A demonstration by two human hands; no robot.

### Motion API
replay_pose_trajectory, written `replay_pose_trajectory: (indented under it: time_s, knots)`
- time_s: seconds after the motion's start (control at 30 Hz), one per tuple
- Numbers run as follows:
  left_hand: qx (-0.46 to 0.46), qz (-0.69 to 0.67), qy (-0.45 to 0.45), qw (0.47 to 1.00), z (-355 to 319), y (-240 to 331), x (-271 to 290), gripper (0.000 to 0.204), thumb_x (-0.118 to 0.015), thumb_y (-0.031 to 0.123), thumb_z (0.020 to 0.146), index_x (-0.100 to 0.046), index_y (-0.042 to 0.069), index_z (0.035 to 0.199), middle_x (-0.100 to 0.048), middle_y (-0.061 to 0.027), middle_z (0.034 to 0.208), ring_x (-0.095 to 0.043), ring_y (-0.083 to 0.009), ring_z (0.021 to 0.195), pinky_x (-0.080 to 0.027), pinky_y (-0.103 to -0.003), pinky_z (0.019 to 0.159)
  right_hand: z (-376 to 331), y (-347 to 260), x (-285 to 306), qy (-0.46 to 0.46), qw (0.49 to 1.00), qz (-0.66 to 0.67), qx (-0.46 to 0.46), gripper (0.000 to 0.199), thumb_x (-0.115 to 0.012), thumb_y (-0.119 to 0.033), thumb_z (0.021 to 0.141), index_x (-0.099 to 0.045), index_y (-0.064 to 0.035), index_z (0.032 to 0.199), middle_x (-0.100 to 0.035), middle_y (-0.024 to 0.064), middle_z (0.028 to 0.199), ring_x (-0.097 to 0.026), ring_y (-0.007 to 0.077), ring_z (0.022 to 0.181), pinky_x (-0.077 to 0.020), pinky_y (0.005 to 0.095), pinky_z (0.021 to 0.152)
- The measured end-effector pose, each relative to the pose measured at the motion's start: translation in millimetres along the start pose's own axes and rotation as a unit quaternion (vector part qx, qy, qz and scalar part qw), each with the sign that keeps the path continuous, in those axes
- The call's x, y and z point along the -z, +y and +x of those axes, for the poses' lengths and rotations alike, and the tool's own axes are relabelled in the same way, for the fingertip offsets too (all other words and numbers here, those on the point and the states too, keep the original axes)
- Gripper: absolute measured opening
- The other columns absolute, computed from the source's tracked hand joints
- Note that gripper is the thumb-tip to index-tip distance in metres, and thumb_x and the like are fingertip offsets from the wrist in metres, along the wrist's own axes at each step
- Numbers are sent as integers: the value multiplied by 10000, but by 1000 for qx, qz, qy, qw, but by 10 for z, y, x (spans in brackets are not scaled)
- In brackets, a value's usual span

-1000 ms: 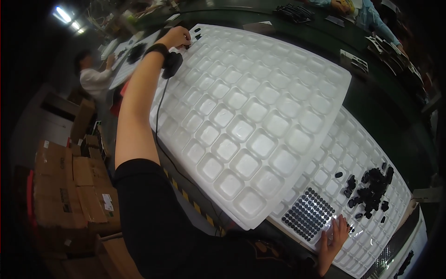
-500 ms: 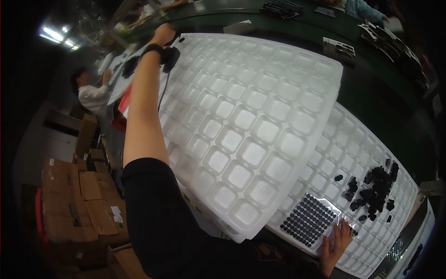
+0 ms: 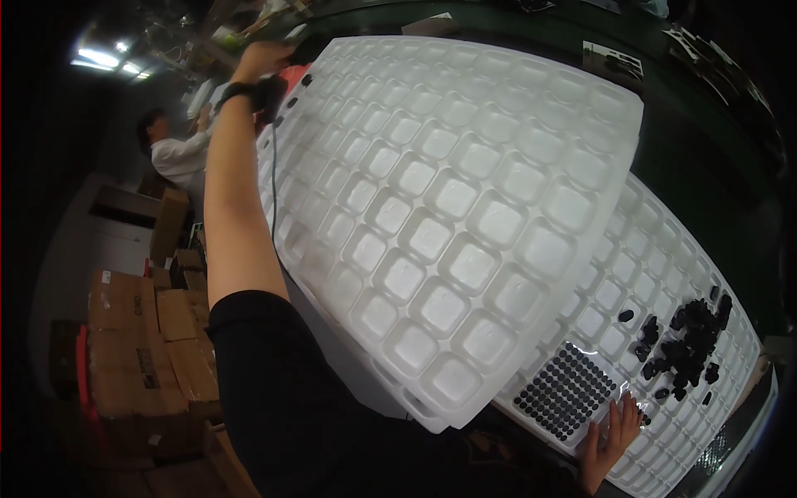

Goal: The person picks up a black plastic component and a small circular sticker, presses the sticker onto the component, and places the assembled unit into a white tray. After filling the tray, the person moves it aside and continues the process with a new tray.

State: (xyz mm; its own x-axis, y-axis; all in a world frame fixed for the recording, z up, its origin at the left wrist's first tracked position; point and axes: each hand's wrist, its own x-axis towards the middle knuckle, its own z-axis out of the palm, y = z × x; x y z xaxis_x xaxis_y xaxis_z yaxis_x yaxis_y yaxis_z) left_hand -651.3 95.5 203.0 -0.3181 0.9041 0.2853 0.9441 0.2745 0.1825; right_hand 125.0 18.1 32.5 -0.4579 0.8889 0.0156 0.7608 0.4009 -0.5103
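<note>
My left arm stretches far forward along the left edge of a large white plastic tray (image 3: 448, 191) with rows of square pockets. Beyond that tray's far left corner is my left hand (image 3: 261, 62), its fingers smeared and partly hidden; a bit of red (image 3: 292, 76) shows beside it. A black wrist strap (image 3: 237, 95) with a cable sits on that wrist. At lower right my right hand (image 3: 613, 436) lies with fingers spread on the edge of a clear sheet (image 3: 564, 390) bearing rows of small black oval pads. The sheet rests on a second pocketed white tray (image 3: 614, 290).
A heap of small black parts (image 3: 693, 340) lies on the second tray, with one loose black piece (image 3: 626, 315) nearby. Small black pieces (image 3: 292, 102) dot the large tray's left edge. Cardboard boxes (image 3: 133, 340) are stacked at left. A person in white (image 3: 176, 153) works at far left.
My left hand has moved left, and a red thing now shows near it. The view has shifted, so the trays appear further right. My right hand stays on the sheet.
</note>
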Motion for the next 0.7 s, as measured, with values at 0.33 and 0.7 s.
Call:
replay_pose_trajectory:
  time_s: [0.33,0.7]
  knots:
    - [216,-101,21,971,-542,662,390,328,-630,340,669,-596,106,896,-582,-4,855,-537,-116,802,-396,-288,667,-24,66,-30,16,1000,-8,11,386,-508,-100,694,-483,-68,1077,-387,124,1208,-300,284,1160,-111,449,976]
    - [172,-61,-74,980,-924,194,603,324,-600,262,709,-593,27,931,-582,-40,901,-543,-121,821,-397,-212,722,-3,11,-18,38,999,11,33,379,-506,-80,692,-491,-70,1071,-392,123,1205,-308,280,1158,-114,447,975]
